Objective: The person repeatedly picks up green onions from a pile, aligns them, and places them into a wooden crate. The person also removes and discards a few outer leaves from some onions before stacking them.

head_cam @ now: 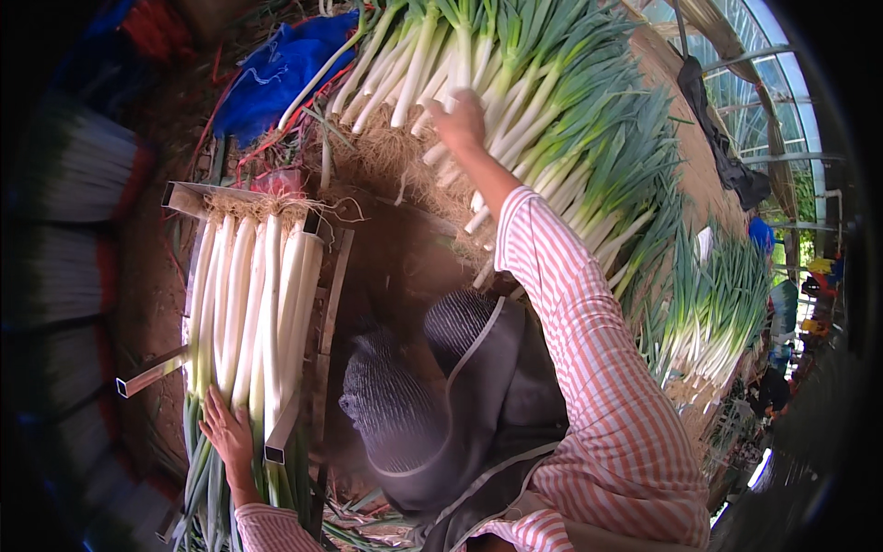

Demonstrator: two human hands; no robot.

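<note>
My left hand [229, 429] rests spread on the green part of several leeks [238, 303], which lie side by side in a metal frame [207, 192] with their roots against its top plate. My right hand [460, 124] reaches out over a large pile of leeks [531, 117] and touches the white stems near their roots. It is blurred, so whether its fingers have closed on a stem cannot be told. The pile's roots point towards me and its green leaves point away.
A blue mesh sack [283, 72] and red twine lie beyond the frame. Packed leek bundles [76, 269] line the left side. Another leek heap [717, 303] is at the right, near the greenhouse wall. Metal bars [152, 371] stick out from the frame.
</note>
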